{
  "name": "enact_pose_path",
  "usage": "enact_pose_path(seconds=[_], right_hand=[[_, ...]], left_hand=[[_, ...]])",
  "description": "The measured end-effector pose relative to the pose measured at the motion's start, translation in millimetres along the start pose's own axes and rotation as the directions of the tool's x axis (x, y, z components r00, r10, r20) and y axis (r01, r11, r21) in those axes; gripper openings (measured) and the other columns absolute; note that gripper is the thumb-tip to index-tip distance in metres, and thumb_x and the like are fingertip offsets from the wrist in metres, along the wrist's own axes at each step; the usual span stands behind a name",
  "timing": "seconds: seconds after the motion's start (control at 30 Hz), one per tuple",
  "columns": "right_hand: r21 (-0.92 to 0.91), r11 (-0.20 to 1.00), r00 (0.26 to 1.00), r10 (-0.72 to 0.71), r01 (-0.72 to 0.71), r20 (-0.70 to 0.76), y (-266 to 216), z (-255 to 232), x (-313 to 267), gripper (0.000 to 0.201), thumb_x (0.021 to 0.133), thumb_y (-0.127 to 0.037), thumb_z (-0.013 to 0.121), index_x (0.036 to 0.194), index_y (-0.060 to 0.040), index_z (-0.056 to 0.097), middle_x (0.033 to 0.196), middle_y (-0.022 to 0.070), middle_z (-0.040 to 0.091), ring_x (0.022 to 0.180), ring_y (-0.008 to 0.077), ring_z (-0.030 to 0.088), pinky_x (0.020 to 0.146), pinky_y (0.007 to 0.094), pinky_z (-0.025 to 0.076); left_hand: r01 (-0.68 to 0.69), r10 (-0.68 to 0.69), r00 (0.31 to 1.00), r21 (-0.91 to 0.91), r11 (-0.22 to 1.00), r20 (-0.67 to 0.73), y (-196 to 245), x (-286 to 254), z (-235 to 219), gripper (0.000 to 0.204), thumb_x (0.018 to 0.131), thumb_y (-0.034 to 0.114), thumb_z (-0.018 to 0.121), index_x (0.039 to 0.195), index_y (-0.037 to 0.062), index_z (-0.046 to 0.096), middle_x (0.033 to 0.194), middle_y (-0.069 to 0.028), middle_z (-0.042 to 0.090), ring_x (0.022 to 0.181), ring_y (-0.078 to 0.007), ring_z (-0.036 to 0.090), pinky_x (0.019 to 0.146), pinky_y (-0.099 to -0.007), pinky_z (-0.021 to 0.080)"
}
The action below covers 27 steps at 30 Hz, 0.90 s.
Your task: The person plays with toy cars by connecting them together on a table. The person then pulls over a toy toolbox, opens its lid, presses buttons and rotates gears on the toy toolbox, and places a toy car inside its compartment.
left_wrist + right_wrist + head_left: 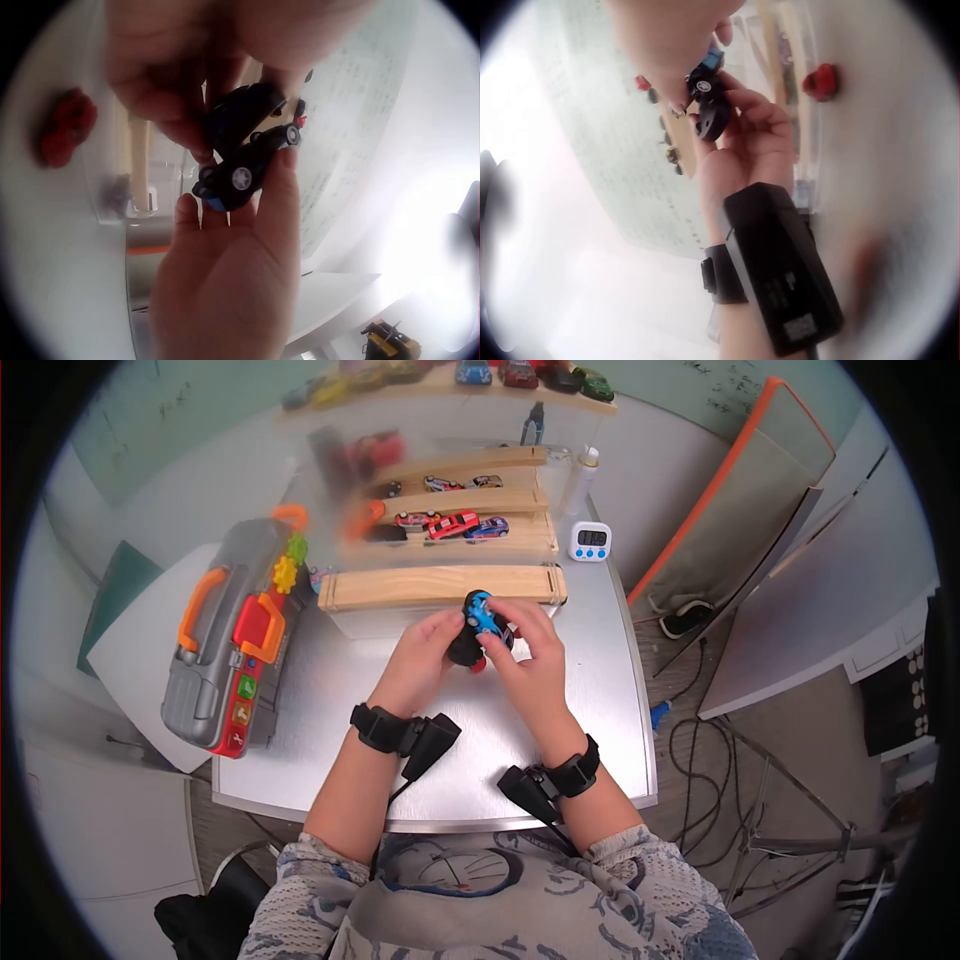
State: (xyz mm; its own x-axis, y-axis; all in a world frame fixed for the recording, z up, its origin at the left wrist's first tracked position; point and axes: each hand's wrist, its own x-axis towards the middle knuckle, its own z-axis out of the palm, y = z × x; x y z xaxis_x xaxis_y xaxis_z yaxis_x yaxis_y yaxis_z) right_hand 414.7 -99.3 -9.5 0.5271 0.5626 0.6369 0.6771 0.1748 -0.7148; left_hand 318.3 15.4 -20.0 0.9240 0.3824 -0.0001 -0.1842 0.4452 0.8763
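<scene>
Both hands meet over the metal table, each with a small toy car. My right hand [532, 652] pinches a blue toy car [481, 611] between thumb and fingers, and its black underside and silver wheels show in the left wrist view. My left hand [422, 660] grips a black toy car [463, 648], seen as a dark, rounded shape [714, 120] in the right wrist view. The two cars are close together, overlapping in these views, and fingers hide parts of both. Just below them in the head view is a red toy car [479, 664], on the table.
Behind the hands stands a wooden rack [440, 586] with several toy cars on its slanted tiers. A grey toolbox [215, 660] with orange handles stands at left. A white timer [590, 541] and a spray bottle [582, 480] are at right. More cars line a shelf above.
</scene>
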Motion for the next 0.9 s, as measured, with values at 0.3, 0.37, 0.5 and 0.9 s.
enact_pose_path(seconds=[0.3, 0.37, 0.5, 0.9], right_hand=[[-0.112, 0.990, 0.992, -0.077, 0.089, 0.102, 6.5, 6.2, -5.5, 0.035, 0.070, -0.004, 0.066, 0.105, -0.0094, 0.061, 0.100, 0.0084, 0.056, 0.091, 0.0267, 0.052, 0.079, 0.0339, 0.044], [-0.151, 0.987, 0.998, -0.064, 0.061, -0.009, 7.2, 5.0, -4.4, 0.041, 0.069, -0.003, 0.067, 0.109, -0.0058, 0.056, 0.100, 0.0094, 0.056, 0.091, 0.0282, 0.052, 0.080, 0.0344, 0.043], [-0.101, 0.990, 0.994, 0.089, -0.096, -0.071, 7.8, 8.3, -8.9, 0.048, 0.067, 0.000, 0.067, 0.112, -0.0036, 0.051, 0.101, 0.0108, 0.056, 0.094, 0.0295, 0.051, 0.082, 0.0347, 0.042], [-0.101, 0.992, 0.994, -0.068, 0.077, 0.085, 4.3, 5.2, -5.7, 0.036, 0.067, 0.006, 0.059, 0.101, -0.0065, 0.058, 0.100, 0.0091, 0.060, 0.096, 0.0278, 0.053, 0.084, 0.0352, 0.043]], left_hand=[[-0.112, 0.095, 0.983, -0.109, 0.988, -0.155, 0.2, -4.7, -21.4, 0.033, 0.094, 0.022, 0.039, 0.115, -0.0026, 0.049, 0.106, -0.0102, 0.057, 0.092, -0.0142, 0.056, 0.083, -0.0289, 0.045], [-0.095, 0.084, 0.989, -0.085, 0.992, -0.124, 6.0, -6.9, -23.8, 0.032, 0.094, 0.020, 0.040, 0.114, -0.0024, 0.049, 0.106, -0.0101, 0.058, 0.093, -0.0146, 0.056, 0.083, -0.0284, 0.045], [0.027, -0.030, 0.997, -0.041, 0.999, -0.071, 9.3, -8.5, -22.8, 0.033, 0.093, 0.017, 0.041, 0.120, -0.0014, 0.045, 0.111, -0.0122, 0.057, 0.094, -0.0161, 0.058, 0.083, -0.0293, 0.047], [0.188, -0.183, 0.982, -0.095, 0.978, 0.055, 2.3, -9.6, -23.4, 0.029, 0.091, 0.014, 0.046, 0.118, 0.0012, 0.047, 0.106, -0.0084, 0.058, 0.094, -0.0161, 0.058, 0.085, -0.0310, 0.047]])
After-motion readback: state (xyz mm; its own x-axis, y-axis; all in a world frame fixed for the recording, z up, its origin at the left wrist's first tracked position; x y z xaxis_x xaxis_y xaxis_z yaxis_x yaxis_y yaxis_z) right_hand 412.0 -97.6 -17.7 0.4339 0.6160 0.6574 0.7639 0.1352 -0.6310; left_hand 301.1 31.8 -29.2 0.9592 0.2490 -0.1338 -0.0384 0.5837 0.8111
